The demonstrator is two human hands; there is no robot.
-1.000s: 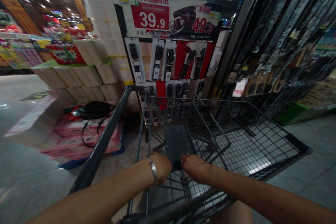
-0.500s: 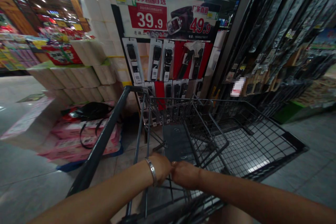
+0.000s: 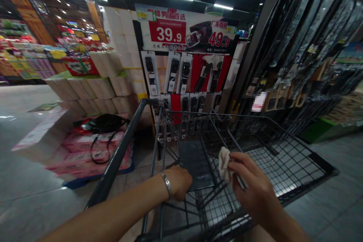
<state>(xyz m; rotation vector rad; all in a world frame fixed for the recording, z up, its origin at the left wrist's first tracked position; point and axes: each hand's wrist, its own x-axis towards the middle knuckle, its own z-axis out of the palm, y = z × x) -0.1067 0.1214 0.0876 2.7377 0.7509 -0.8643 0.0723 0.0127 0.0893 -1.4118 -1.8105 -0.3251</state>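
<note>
Right hand point(image 3: 251, 185) pinches a crumpled cloth point(image 3: 224, 160) above the cart point(image 3: 323, 163), cloth's lower end hidden from me. Left hand point(image 3: 179, 182) balled closed by the panel point(image 3: 195, 162); can't tell whether it grips anything.

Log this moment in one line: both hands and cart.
left hand: curled beside grey panel of shopping cart, grip hidden | right hand: holds crumpled pale wad | behind cart: packaged belts hanging
</note>
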